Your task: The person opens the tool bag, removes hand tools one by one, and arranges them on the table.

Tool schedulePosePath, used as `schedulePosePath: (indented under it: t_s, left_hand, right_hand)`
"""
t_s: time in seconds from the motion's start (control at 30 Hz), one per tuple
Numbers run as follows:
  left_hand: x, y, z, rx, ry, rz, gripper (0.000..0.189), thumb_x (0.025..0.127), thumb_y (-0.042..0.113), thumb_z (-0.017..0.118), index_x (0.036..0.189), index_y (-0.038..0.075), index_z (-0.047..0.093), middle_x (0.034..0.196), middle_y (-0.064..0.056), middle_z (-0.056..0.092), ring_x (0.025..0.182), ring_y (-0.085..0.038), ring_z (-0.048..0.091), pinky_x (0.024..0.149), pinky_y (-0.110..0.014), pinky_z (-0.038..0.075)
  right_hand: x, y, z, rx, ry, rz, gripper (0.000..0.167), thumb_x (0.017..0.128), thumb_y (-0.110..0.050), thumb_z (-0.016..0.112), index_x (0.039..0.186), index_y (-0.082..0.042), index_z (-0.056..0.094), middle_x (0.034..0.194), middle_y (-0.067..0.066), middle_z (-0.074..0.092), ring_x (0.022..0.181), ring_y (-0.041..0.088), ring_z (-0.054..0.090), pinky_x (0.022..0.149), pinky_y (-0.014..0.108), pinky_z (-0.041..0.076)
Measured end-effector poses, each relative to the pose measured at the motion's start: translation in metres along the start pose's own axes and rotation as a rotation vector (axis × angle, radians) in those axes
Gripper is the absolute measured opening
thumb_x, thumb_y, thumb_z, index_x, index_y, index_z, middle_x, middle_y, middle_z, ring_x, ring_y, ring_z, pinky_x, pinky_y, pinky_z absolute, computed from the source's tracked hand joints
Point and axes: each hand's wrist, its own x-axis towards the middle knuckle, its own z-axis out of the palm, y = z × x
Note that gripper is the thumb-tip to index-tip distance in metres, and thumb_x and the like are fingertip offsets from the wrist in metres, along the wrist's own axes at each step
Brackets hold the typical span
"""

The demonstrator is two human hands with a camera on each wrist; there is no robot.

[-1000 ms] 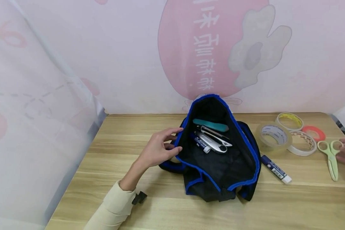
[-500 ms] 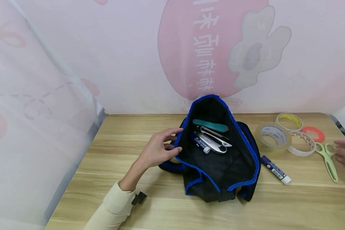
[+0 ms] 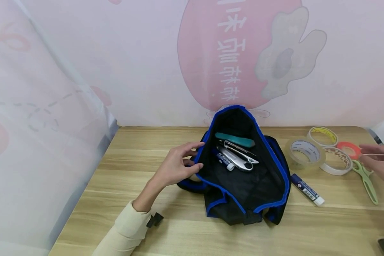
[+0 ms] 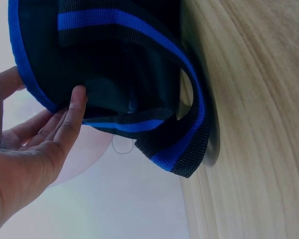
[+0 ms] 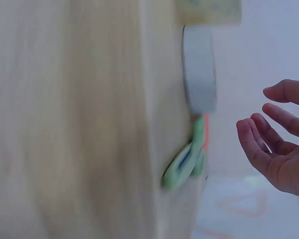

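In the head view my left hand holds the blue-edged rim of a black fabric bag. The left wrist view shows its fingers and thumb at that rim, beside a black-and-blue strap. Inside the bag lie a teal-handled tool, a black-and-silver utility knife, a silver utility knife and a blue glue stick. At the right, my right hand is over the table near pale green scissors. Its fingers are loosely bent and hold nothing in the right wrist view.
Right of the bag are a clear tape roll, a white tape roll, a yellow-cored tape roll and a red ring-shaped roll. A blue-and-white stick lies before them. A printed curtain hangs behind the table.
My right hand has come in from the right edge, moving left and up over the scissors. The scissors have turned slightly. My left hand and the bag stay put.
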Motion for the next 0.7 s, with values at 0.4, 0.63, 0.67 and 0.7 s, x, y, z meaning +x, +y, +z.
schedulePosePath:
  t_s: [0.4, 0.63, 0.67, 0.7]
  left_hand:
    - [0.000, 0.001, 0.000, 0.005, 0.008, 0.000, 0.062, 0.092, 0.003, 0.080, 0.151, 0.008, 0.061, 0.150, -0.014, 0.064, 0.124, -0.034, 0.072, 0.096, -0.041, 0.066]
    - [0.000, 0.000, 0.000, 0.005, 0.008, 0.006, 0.062, 0.092, 0.003, 0.080, 0.151, 0.008, 0.062, 0.150, -0.014, 0.064, 0.123, -0.035, 0.073, 0.092, -0.036, 0.067]
    - [0.000, 0.000, 0.000, 0.005, 0.008, 0.006, 0.062, 0.092, 0.003, 0.080, 0.151, 0.008, 0.062, 0.150, -0.014, 0.064, 0.123, -0.035, 0.073, 0.092, -0.036, 0.067]
    - [0.000, 0.000, 0.000, 0.005, 0.008, 0.007, 0.062, 0.092, 0.003, 0.080, 0.151, 0.008, 0.062, 0.150, -0.015, 0.064, 0.123, -0.035, 0.073, 0.091, -0.035, 0.067]
  right_hand:
    - [-0.011, -0.074, 0.010, -0.111, 0.000, -0.144, 0.052, 0.109, -0.027, 0.064, 0.148, 0.005, 0.056, 0.119, -0.006, 0.064, 0.102, 0.003, 0.058, 0.063, 0.005, 0.036]
    - [-0.013, -0.107, 0.015, -0.040, -0.045, -0.226, 0.049, 0.107, -0.028, 0.067, 0.148, -0.002, 0.060, 0.113, -0.039, 0.049, 0.094, -0.029, 0.046, 0.074, -0.004, 0.037]
    - [-0.014, -0.112, 0.016, -0.035, -0.050, -0.236, 0.049, 0.107, -0.029, 0.068, 0.148, -0.003, 0.061, 0.111, -0.042, 0.049, 0.094, -0.029, 0.046, 0.075, -0.005, 0.037]
    - [-0.013, -0.117, 0.017, -0.037, -0.052, -0.246, 0.049, 0.106, -0.029, 0.069, 0.148, -0.004, 0.062, 0.110, -0.044, 0.049, 0.094, -0.028, 0.047, 0.076, -0.006, 0.036]
